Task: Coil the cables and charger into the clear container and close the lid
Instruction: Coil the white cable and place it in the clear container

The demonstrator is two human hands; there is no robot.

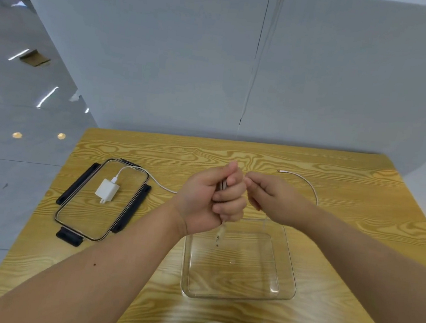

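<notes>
My left hand [215,198] is fisted around a coiled beige cable whose plug end [219,236] dangles below the fist, over the open clear container [288,259]. Touching the fist from the right, my right hand [268,196] has its fingers pinched together; whether it holds the cable is hidden. A white charger [107,189] lies on the clear lid [76,216] with black clips, at the left. Its white cable [311,185] runs right behind my hands and ends in a plug at the far right.
The wooden table [155,150] ends at a grey partition wall behind. Its left edge drops to a glossy tiled floor. A beige garment shows at the bottom edge.
</notes>
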